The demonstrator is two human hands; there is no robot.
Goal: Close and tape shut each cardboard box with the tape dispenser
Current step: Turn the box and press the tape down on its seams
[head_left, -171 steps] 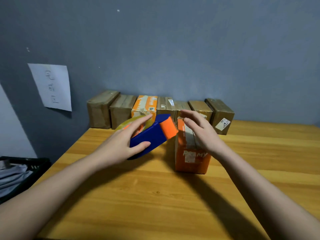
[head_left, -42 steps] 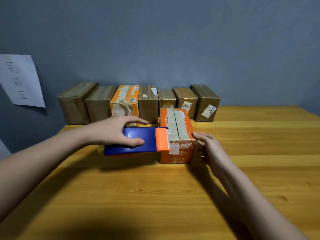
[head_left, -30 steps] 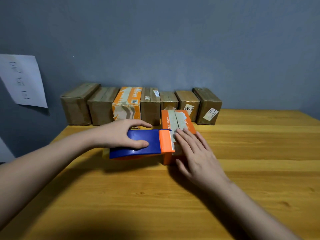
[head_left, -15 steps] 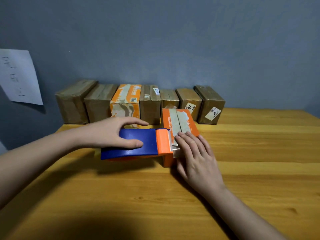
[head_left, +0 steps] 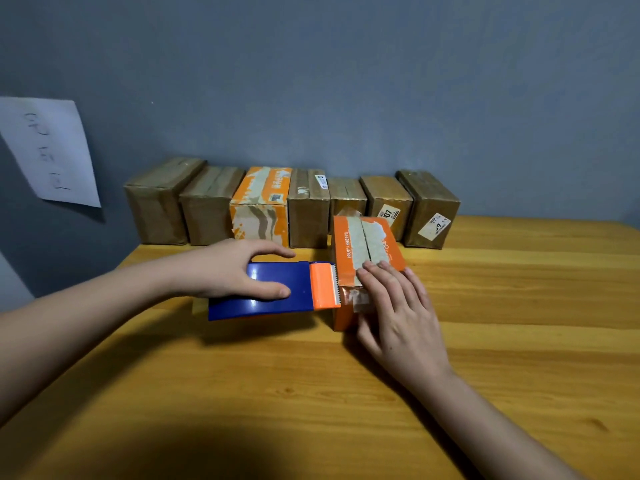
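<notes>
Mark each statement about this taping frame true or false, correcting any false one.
1. The left hand grips the blue tape dispenser. True.
2. The right hand lies flat on the orange box. True.
3. The dispenser's orange end is clear of the box. False: it meets the box's left side.
4. Four boxes line the wall. False: seven boxes stand there.

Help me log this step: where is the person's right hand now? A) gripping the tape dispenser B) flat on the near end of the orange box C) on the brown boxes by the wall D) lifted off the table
B: the right hand lies with straight fingers on the orange box; the left hand holds the tape dispenser.
</notes>
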